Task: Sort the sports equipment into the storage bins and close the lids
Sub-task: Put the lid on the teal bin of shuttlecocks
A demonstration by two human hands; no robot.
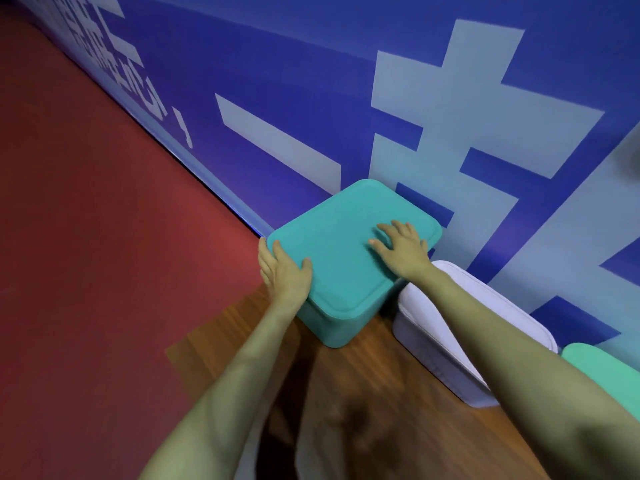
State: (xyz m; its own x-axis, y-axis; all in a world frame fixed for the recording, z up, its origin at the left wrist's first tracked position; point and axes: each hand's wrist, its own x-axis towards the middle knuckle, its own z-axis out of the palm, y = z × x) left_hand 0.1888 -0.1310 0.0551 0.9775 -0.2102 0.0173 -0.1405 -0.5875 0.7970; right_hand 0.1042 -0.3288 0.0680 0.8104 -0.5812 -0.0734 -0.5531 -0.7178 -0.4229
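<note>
Up against the blue wall (277, 81), on the far corner of the wooden table (381, 410), sits the teal bin (332, 327), and both hands are on it. The teal lid (339, 244) lies flat across the top and its rim looks seated all the way round, as far as this angle shows.

Left hand (284, 271) is at the near-left corner: thumb (306, 264) hooked over the top surface, fingers wrapped down the outside of the rim, so that corner is pinched between them. Right hand (401, 247) is planted on the lid's right half, palm down, fingers (381, 244) straight and fanned apart, pressing on the surface rather than gripping anything.

Just beside the teal bin, on its right and touching or very nearly so, stands a white bin (436, 355) with its own lid on; the right forearm crosses over it. Further right, at the frame's edge, a green bin (609, 372) peeks in, only a corner visible. Red floor (86, 237) fills the left side beyond the table edge.
</note>
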